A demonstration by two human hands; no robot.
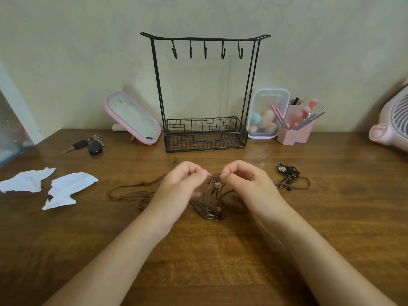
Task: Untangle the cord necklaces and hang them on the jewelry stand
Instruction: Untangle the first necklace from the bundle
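One brown cord necklace sits mid-table, its knot lifted and pinched between left hand and right hand, likely to pick it loose. Black cord tangle lies at three o'clock; jewelry stand, hooks bare, at twelve.

Two forearms show, both bare from the wrist down to the lower edge of the view. The left hand and right hand are bare as well.
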